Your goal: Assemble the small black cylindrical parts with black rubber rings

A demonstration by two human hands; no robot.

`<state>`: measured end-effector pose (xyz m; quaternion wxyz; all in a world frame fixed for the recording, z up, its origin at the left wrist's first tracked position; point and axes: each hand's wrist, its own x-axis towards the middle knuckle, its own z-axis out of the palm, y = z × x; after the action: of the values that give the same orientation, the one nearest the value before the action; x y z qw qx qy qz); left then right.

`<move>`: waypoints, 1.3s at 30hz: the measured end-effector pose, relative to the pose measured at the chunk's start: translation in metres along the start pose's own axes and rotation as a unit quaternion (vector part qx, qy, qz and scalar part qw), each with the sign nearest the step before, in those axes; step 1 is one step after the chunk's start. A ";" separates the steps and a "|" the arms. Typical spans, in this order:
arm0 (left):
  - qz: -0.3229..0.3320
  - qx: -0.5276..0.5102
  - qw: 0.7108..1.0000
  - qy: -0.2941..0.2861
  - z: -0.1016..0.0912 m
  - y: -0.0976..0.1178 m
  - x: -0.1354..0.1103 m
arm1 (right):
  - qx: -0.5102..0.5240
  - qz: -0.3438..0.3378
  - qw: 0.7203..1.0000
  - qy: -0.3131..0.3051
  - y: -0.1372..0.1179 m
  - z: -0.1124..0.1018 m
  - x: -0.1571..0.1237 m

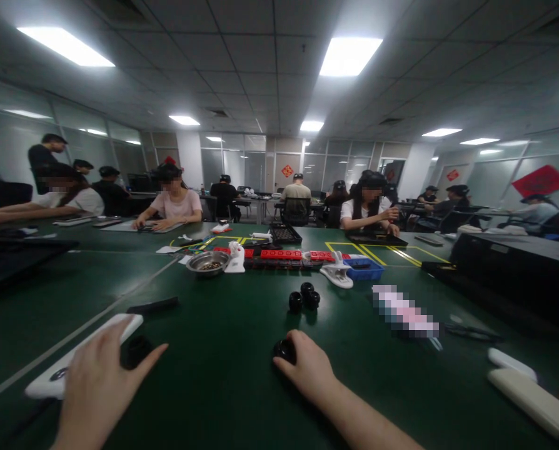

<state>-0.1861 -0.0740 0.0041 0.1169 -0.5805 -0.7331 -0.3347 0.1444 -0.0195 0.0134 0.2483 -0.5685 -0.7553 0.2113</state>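
My right hand (310,365) is closed around a small black round piece (284,351) on the green table. My left hand (99,378) has its thumb spread wide from its fingers. Between them sits another dark round piece (137,351), apart from the thumb; whether the fingers touch it I cannot tell. Under and behind this hand lies a long white device (127,326), partly covered. Three shiny black round pieces (306,289) stand in a cluster beyond my right hand. A curved black strip (154,305) rests past my left hand.
Farther back are a metal bowl (208,264) of small parts, a row of red-topped bins (279,255), a white clamp (338,273) and a blue tray (364,269). A cream case (530,400) lies right, below a large black box (518,275). Co-workers sit across the table.
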 end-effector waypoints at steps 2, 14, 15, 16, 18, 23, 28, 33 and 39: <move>0.061 -0.058 0.992 -0.094 0.003 0.034 -0.029 | -0.026 -0.010 1.000 -0.001 -0.005 0.003 -0.003; 0.215 -0.193 0.885 -0.365 -0.011 0.091 -0.061 | -0.095 -0.045 0.991 -0.083 -0.017 0.006 0.018; 0.224 -0.198 0.887 -0.351 -0.013 0.092 -0.063 | -0.097 -0.050 0.991 -0.082 -0.027 0.015 0.022; 0.234 -0.204 0.888 -0.338 -0.014 0.094 -0.065 | -0.097 -0.059 0.990 -0.080 -0.040 0.026 0.026; 0.253 -0.213 0.890 -0.313 -0.014 0.097 -0.070 | -0.091 -0.087 0.989 -0.074 -0.071 0.052 0.034; 0.214 -0.180 0.942 -0.185 -0.010 0.085 -0.063 | -0.051 -0.175 0.979 -0.090 -0.128 0.097 0.040; 0.084 0.064 0.987 -0.119 -0.015 0.046 -0.024 | 0.015 -0.177 0.981 -0.080 -0.091 0.068 0.023; 0.060 0.119 0.953 -0.271 -0.014 0.025 -0.012 | 0.056 -0.117 0.989 -0.064 -0.033 0.034 0.003; 0.060 0.003 0.968 -0.243 -0.011 0.021 -0.024 | 0.154 -0.089 0.983 -0.051 -0.014 0.032 0.006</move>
<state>-0.1622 -0.0969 0.0062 -0.0429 -0.6870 -0.7043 -0.1737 0.1131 -0.0188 -0.0030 0.3121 -0.4425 -0.7731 0.3303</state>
